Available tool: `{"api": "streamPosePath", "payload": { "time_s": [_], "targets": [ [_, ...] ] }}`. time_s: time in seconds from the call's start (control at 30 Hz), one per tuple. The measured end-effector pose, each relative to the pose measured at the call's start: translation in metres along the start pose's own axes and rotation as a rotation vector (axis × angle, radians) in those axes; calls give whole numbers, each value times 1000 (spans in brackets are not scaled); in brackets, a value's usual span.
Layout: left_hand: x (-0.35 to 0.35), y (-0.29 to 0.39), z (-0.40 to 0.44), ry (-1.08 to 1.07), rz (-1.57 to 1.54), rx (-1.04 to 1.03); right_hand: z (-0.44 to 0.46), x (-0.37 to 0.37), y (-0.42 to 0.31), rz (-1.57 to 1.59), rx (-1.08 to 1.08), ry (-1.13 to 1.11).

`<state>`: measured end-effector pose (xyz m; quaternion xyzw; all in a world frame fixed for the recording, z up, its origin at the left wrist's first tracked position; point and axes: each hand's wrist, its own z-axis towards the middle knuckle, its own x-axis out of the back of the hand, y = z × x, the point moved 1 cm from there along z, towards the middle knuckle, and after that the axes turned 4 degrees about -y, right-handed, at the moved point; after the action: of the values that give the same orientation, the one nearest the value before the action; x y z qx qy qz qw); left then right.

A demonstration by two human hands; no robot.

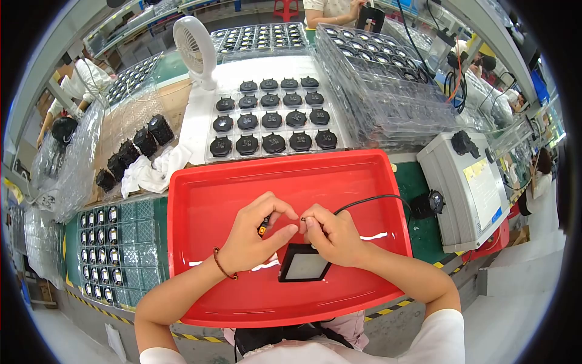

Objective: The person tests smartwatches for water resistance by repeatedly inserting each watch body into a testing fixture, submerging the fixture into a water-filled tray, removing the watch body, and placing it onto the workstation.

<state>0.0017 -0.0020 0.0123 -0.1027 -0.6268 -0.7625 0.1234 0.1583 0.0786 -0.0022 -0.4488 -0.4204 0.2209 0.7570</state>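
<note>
My left hand [251, 236] is above the red tray [242, 309], with its fingers curled around a small black piece with an orange-yellow mark [262, 228]. Its thumb and forefinger point toward my right hand [332, 235], a little apart from it. The right fingertips pinch a tiny dark piece [304, 219], too small to name. Just under my hands is a black-framed square panel [305, 266] with a pale grey face, tilted over the tray floor. A black cable [370, 197] runs from behind my right hand over the tray's right rim.
Rows of black round-cased parts [271, 120] stand on a white board behind the tray. A white fan [195, 51], stacked clear trays [388, 97] and a grey machine [464, 188] surround them. A parts tray [118, 249] and white cloth [159, 170] lie left. Other people work beyond.
</note>
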Motion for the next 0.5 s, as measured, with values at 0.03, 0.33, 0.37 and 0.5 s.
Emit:
{"api": "streamPosePath", "payload": {
  "time_s": [0.03, 0.33, 0.37, 0.5],
  "targets": [
    [-1, 0, 0, 1, 1, -2, -1, 0, 1, -28, 21, -15],
    [-2, 2, 0, 62, 178, -78, -1, -1, -1, -76, 119, -57],
    [-2, 2, 0, 61, 162, -66, -1, -1, -1, -81, 126, -75],
    [-1, 1, -1, 62, 99, -20, -2, -2, 0, -31, 107, -117]
  ]
}}
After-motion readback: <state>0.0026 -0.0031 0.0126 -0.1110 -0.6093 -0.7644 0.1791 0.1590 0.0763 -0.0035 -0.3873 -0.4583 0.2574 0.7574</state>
